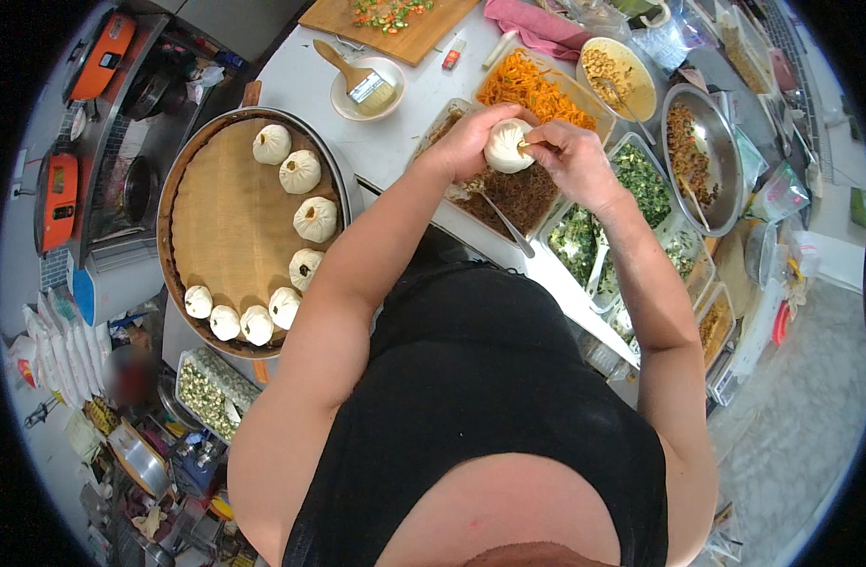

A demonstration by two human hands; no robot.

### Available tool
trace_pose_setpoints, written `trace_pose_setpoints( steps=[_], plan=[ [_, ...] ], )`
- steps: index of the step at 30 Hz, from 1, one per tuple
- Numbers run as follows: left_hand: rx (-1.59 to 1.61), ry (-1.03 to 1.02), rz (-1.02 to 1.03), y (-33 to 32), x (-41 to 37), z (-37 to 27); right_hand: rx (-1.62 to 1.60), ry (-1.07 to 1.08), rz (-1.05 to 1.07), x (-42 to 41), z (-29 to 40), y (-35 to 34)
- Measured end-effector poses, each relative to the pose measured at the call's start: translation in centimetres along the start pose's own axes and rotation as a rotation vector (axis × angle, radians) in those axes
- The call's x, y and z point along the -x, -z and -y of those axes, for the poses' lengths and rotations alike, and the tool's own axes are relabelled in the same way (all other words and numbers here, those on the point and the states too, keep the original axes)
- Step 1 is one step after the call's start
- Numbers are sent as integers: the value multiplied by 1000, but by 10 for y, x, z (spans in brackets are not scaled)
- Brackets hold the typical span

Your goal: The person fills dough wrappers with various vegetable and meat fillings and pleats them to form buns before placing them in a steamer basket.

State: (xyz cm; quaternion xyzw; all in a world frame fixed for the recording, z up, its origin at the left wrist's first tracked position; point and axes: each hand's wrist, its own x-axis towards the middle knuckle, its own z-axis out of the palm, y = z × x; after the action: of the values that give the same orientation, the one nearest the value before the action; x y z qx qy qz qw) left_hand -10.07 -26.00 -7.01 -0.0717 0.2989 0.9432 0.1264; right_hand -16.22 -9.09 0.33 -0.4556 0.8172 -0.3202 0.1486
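My left hand cradles a white dough bun with a pleated top. The fingers of my right hand pinch the bun's gathered edge, where a little filling shows. Both hands are above a container of brown shredded filling with a metal spoon in it. To the left, a round steamer tray holds several pleated buns along its right and lower edge, some with dark or green filling showing at the top.
Around the hands stand containers of orange shreds and chopped greens, a yellow bowl, and a steel bowl. A brush rests in a small bowl near a wooden board. Another greens container is at lower left.
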Motion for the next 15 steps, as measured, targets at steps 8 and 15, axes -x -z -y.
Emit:
trace_pose_setpoints(
  steps=[8,15],
  plan=[
    [-95,-14,101,17,-5,-5,-61,-49,-119,-3,14,-2],
    [231,-113,-36,2,2,13,-312,-371,-201,-4,24,-19]
  ],
)
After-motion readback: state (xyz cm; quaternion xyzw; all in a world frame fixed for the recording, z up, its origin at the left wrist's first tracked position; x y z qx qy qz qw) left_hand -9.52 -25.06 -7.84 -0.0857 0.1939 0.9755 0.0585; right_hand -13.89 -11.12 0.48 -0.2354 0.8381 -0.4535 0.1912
